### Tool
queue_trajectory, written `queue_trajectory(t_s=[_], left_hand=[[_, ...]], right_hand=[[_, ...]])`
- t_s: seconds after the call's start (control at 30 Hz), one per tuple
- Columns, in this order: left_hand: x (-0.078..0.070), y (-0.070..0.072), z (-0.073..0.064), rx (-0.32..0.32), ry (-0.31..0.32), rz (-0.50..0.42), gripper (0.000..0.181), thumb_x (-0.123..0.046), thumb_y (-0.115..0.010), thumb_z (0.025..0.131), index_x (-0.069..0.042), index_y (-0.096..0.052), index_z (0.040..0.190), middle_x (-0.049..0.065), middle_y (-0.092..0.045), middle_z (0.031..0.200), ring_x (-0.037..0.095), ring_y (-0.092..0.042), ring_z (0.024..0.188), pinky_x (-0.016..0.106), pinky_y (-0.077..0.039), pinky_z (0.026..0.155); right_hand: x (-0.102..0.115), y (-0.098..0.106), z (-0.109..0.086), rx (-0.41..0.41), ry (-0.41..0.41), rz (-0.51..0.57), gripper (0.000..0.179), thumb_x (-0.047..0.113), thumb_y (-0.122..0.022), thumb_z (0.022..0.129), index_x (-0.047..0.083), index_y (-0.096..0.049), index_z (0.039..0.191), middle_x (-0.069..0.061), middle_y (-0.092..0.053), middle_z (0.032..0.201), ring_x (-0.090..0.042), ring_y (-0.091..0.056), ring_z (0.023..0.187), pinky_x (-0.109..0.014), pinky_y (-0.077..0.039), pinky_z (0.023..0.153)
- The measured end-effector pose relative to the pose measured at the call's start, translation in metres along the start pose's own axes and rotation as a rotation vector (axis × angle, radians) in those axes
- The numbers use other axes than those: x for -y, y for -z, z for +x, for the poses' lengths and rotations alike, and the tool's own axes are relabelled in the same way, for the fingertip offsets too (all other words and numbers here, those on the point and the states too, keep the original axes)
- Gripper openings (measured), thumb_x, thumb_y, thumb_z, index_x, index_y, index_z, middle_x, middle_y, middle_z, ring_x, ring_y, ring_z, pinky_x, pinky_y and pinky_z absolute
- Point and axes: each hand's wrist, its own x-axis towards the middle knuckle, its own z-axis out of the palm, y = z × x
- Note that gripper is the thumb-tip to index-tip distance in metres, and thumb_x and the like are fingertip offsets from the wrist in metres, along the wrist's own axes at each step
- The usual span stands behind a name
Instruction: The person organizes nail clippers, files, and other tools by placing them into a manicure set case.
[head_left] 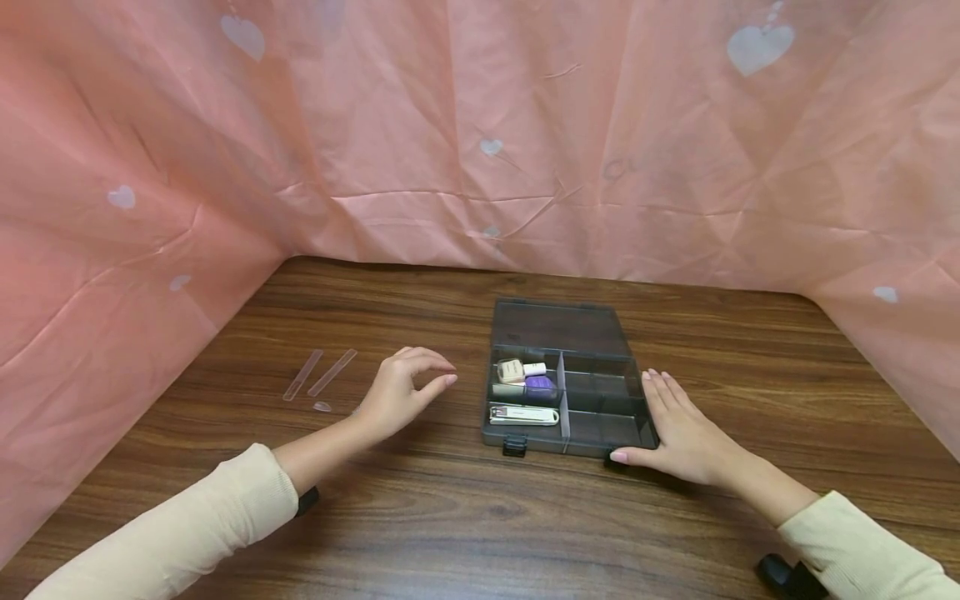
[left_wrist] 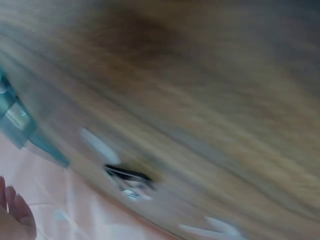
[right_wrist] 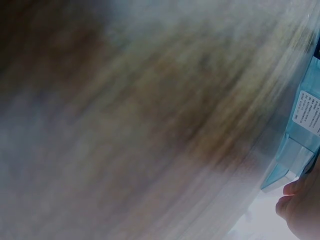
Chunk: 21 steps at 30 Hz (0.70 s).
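A dark see-through divided box point(head_left: 602, 448) stands on the table, its lid point(head_left: 558, 325) laid back behind it. In its left compartments are a cream nail polish bottle point(head_left: 510, 372), a purple one point(head_left: 540, 386) and a silver nail clipper point(head_left: 523, 415). My left hand point(head_left: 397, 396) hovers left of the box, fingers bent loosely, thumb apart from them, nothing between. Beside the box, my right hand point(head_left: 688, 442) rests with straight fingers along its right side and the thumb at the front corner. In the left wrist view, a blurred dark slim object point(left_wrist: 127, 175) lies near pale strips.
Two clear plastic strips point(head_left: 303, 375) lie on the wooden table point(head_left: 480, 517) left of my left hand, with a small clear curved piece point(head_left: 322, 407) close to them. Pink cloth point(head_left: 420, 125) with hearts surrounds the table's back and sides.
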Motion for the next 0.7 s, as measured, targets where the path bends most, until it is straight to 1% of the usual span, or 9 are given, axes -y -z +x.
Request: queue_trajectory(t_s=[0.13,0.2,0.37,0.43,0.47,0.53,0.6,0.7], left_hand=[[0.009,0.009,-0.008,-0.023,0.057,0.000,0.016,-0.013,-0.073,0.079,-0.005,-0.072,0.091,0.007,-0.070,0.095,0.023,-0.063,0.092,0.039,-0.049,0.069],[0.013,0.015,-0.012,-0.030,0.100,-0.001,0.016,-0.014,-0.073,0.079,-0.005,-0.071,0.092,0.008,-0.070,0.096,0.024,-0.063,0.092,0.040,-0.050,0.068],[0.026,0.030,-0.022,-0.035,0.249,-0.017,0.018,-0.014,-0.069,0.083,-0.003,-0.070,0.097,0.012,-0.070,0.099,0.026,-0.063,0.093,0.041,-0.052,0.074],[0.032,0.035,-0.026,-0.037,0.293,-0.022,0.019,-0.014,-0.068,0.084,-0.002,-0.069,0.098,0.013,-0.070,0.099,0.027,-0.063,0.095,0.042,-0.052,0.078],[0.034,0.037,-0.029,-0.039,0.307,-0.024,0.019,-0.014,-0.068,0.084,-0.002,-0.069,0.098,0.013,-0.070,0.099,0.027,-0.064,0.094,0.043,-0.053,0.079],[0.038,0.040,-0.033,-0.047,0.317,-0.022,0.018,-0.012,-0.068,0.084,0.000,-0.069,0.097,0.014,-0.070,0.096,0.028,-0.065,0.092,0.043,-0.053,0.081],[0.042,0.042,-0.038,-0.052,0.317,-0.023,0.017,-0.011,-0.068,0.084,0.001,-0.069,0.096,0.015,-0.070,0.094,0.029,-0.066,0.090,0.041,-0.054,0.080],[0.047,0.043,-0.046,-0.060,0.308,-0.009,0.016,-0.008,-0.069,0.083,0.003,-0.068,0.094,0.015,-0.069,0.091,0.028,-0.067,0.085,0.035,-0.055,0.074]], right_hand=[[0.000,-0.001,0.000,0.000,0.002,-0.001,0.115,0.065,-0.060,0.076,-0.013,-0.007,0.143,-0.033,-0.006,0.150,-0.046,-0.005,0.140,-0.056,-0.011,0.112],[0.000,-0.001,0.001,-0.001,0.003,-0.001,0.115,0.065,-0.060,0.076,-0.013,-0.007,0.143,-0.033,-0.007,0.150,-0.047,-0.005,0.139,-0.056,-0.012,0.112],[0.001,-0.001,0.002,0.001,0.003,-0.002,0.115,0.065,-0.060,0.076,-0.013,-0.008,0.143,-0.033,-0.007,0.150,-0.047,-0.005,0.139,-0.057,-0.012,0.112],[0.001,-0.001,0.003,0.001,0.003,-0.003,0.115,0.065,-0.060,0.076,-0.013,-0.008,0.143,-0.033,-0.007,0.150,-0.047,-0.005,0.139,-0.057,-0.013,0.111],[0.001,-0.001,0.003,0.001,0.003,-0.003,0.115,0.065,-0.060,0.076,-0.013,-0.007,0.143,-0.033,-0.007,0.150,-0.047,-0.005,0.139,-0.057,-0.013,0.111],[0.001,-0.001,0.003,0.003,0.004,-0.003,0.116,0.065,-0.060,0.076,-0.013,-0.007,0.143,-0.034,-0.007,0.150,-0.047,-0.005,0.139,-0.057,-0.013,0.111],[0.001,-0.002,0.003,0.006,0.003,-0.001,0.116,0.064,-0.060,0.076,-0.013,-0.007,0.143,-0.034,-0.006,0.150,-0.047,-0.005,0.139,-0.058,-0.013,0.111],[0.001,-0.001,0.004,0.008,0.001,0.001,0.116,0.064,-0.060,0.076,-0.013,-0.006,0.143,-0.034,-0.006,0.150,-0.047,-0.004,0.139,-0.058,-0.012,0.111]])
